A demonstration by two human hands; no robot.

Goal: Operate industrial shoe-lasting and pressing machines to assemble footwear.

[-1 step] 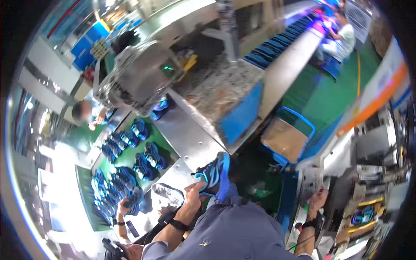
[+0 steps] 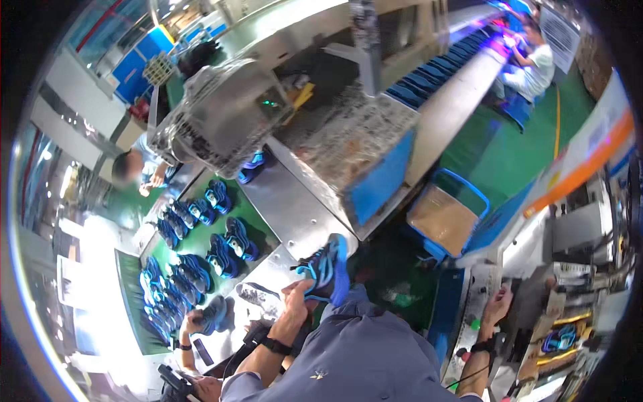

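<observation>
My left hand [image 2: 295, 295] is shut on a blue and black sports shoe [image 2: 329, 268], holding it up by the heel over the corner of a steel table [image 2: 295, 208]. My right hand [image 2: 496, 305], with a dark wristband, reaches up to the edge of a pale machine panel [image 2: 479, 288] on the right. Whether its fingers grip the panel is too small to tell. Several more blue shoes [image 2: 224, 248] lie in pairs on a green conveyor belt [image 2: 201, 244] to the left.
Another person's hand [image 2: 191, 323] at the lower left holds a dark shoe [image 2: 213, 313]. One co-worker [image 2: 127, 167] stands beyond the belt, another [image 2: 536, 60] sits far right. A mesh-covered machine [image 2: 221, 114] overhangs the table. A blue crate [image 2: 447, 214] sits on the green floor.
</observation>
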